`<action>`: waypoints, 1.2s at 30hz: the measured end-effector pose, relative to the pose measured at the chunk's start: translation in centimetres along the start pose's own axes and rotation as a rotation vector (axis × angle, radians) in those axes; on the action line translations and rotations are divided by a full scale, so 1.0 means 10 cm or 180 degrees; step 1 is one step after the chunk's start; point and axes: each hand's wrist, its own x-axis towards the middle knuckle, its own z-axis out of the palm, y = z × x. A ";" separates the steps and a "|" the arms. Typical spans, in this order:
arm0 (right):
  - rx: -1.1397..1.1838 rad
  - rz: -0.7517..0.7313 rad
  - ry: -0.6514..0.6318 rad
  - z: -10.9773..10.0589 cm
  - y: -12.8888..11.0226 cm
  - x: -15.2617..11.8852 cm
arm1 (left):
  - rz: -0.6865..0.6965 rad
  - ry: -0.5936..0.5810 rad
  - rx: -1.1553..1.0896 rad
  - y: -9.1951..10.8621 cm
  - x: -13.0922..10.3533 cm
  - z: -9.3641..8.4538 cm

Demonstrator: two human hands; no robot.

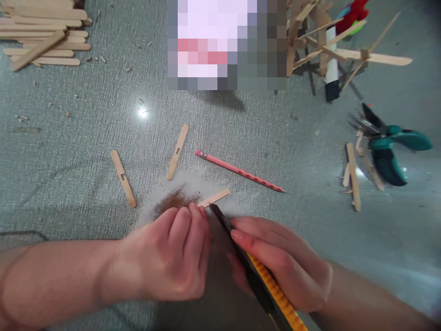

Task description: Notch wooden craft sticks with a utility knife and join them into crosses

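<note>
My left hand (175, 253) is closed on one end of a wooden craft stick (218, 196), whose free end points up and right. A yellow and black utility knife (272, 285) lies in the grip of my right hand (279, 262), and its dark blade tip touches the stick just beside my left fingers. Beyond my hands lie a craft stick with a small slot (175, 158) and another with a notch cut in its edge (120, 172). A pink pencil (241, 171) rests to their right. My left fingers hide the stick's near end.
A pile of craft sticks (51, 20) occupies the far left. At far right stands a structure of joined sticks (365, 54), with a white and black marker (331, 69) by it. Teal-handled pliers (389, 142) lie near stick pieces (353, 177). Pale dust (148, 202) covers the table around my hands.
</note>
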 end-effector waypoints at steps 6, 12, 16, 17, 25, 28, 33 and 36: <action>0.0056 -0.0058 -0.0017 0.02 0.01 -0.04 | -0.0016 0.0005 0.0083 -0.01 0.01 0.01; 0.0126 -0.0055 0.0008 0.03 0.01 -0.05 | 0.0012 0.0007 0.0108 -0.02 0.03 0.01; 0.0139 -0.0046 0.0060 0.03 0.01 -0.05 | -0.0008 -0.0034 0.0101 -0.02 0.03 0.01; 0.0137 -0.0029 0.0078 0.04 0.01 -0.05 | -0.0005 -0.0034 0.0093 -0.03 0.03 0.01; 0.0123 -0.0034 0.0161 0.07 0.01 -0.09 | 0.0024 0.0031 0.0119 -0.02 0.03 0.02; 0.0114 -0.0028 0.0132 0.05 0.03 -0.08 | 0.0031 0.0011 0.0113 -0.02 0.02 0.02; 0.0161 -0.0087 -0.0154 0.01 0.01 -0.01 | -0.0027 0.0056 0.0093 -0.01 0.00 0.03; 0.0162 -0.0040 -0.0039 0.00 0.00 0.00 | -0.0083 0.0091 0.0090 -0.01 0.00 0.03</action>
